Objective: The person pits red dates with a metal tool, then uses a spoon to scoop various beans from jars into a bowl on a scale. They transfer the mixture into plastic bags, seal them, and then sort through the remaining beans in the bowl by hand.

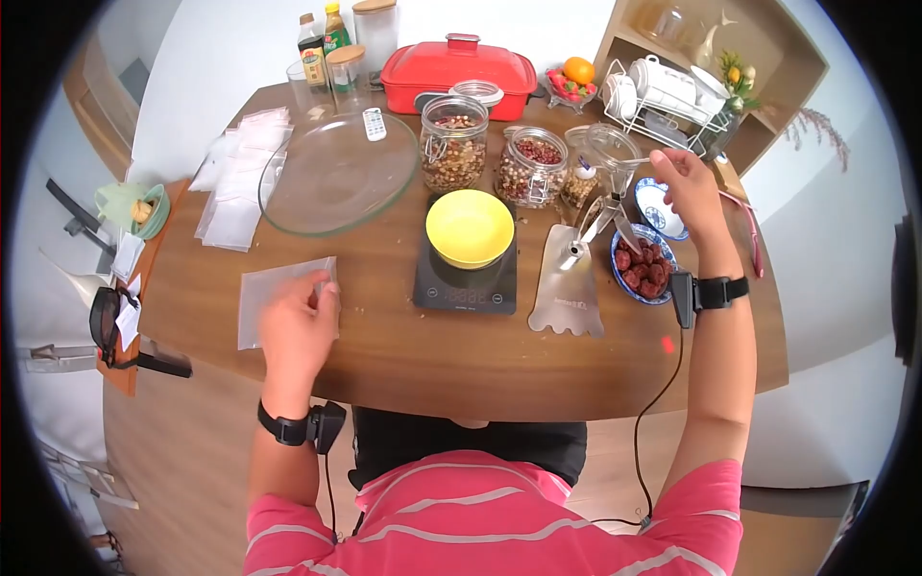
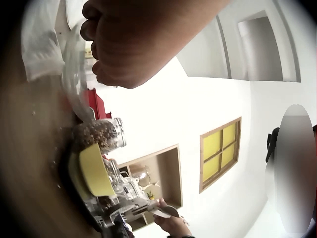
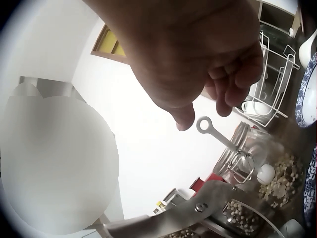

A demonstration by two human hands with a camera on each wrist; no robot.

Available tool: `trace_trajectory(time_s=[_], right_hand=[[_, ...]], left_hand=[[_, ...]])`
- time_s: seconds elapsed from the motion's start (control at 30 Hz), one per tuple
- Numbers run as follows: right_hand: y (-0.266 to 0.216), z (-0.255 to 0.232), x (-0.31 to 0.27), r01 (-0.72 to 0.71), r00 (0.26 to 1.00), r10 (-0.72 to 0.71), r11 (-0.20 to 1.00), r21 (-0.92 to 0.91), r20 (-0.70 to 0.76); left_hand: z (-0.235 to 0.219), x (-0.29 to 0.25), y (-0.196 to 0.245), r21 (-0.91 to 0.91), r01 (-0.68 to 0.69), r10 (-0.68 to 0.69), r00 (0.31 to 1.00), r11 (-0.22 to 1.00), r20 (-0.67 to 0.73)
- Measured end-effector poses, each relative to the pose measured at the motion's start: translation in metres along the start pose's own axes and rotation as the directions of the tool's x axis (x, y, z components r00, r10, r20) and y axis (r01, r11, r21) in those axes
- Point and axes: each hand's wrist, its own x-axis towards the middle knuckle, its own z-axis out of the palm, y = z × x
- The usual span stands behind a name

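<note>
My left hand (image 1: 298,317), blurred, has loosely curled fingers above a clear plastic bag (image 1: 257,302) on the table. In the left wrist view, the curled left hand (image 2: 133,42) shows nothing held. At the right, my right hand (image 1: 687,187) is raised, its thumb extended and other fingers bent. The thumb tip is beside the ringed end of a white spoon handle (image 3: 218,135), which rises from an open glass jar (image 3: 250,153). Below the hand are metal tongs with a broad scalloped plate (image 1: 567,298); their pivoted arms (image 3: 200,206) cross the right wrist view.
A yellow bowl (image 1: 470,228) sits on a black scale (image 1: 465,296). Nearby stand filled jars (image 1: 454,144), a bowl of dried red dates (image 1: 642,264) and a blue-rimmed bowl (image 1: 658,206). Behind are a glass plate (image 1: 336,178), more bags (image 1: 235,187) and a red cooker (image 1: 456,77).
</note>
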Motion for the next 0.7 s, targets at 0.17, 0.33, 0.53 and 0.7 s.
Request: trace_trajectory(time_s=[0.17, 0.33, 0.53, 0.7], right_hand=[[0.001, 0.011, 0.023, 0.099, 0.994, -0.103, 0.993, -0.070, -0.048], [-0.005, 0.013, 0.024, 0.213, 0.975, -0.224, 0.906, -0.366, 0.013], [-0.017, 0.000, 0.021, 0.416, 0.903, -0.402, 0.732, -0.539, 0.151], [-0.033, 0.001, 0.015, 0.565, 0.813, -0.513, 0.586, -0.581, 0.274]], left_hand=[[0.015, 0.018, 0.065, -0.153, -0.202, 0.205, 0.979, 0.967, 0.006], [0.047, 0.050, 0.099, -0.234, -0.303, 0.303, 0.952, 0.924, -0.034], [0.075, 0.056, 0.083, -0.366, -0.325, 0.277, 0.944, 0.872, -0.178], [0.087, 0.049, 0.071, -0.565, -0.242, 0.192, 0.970, 0.789, -0.147]])
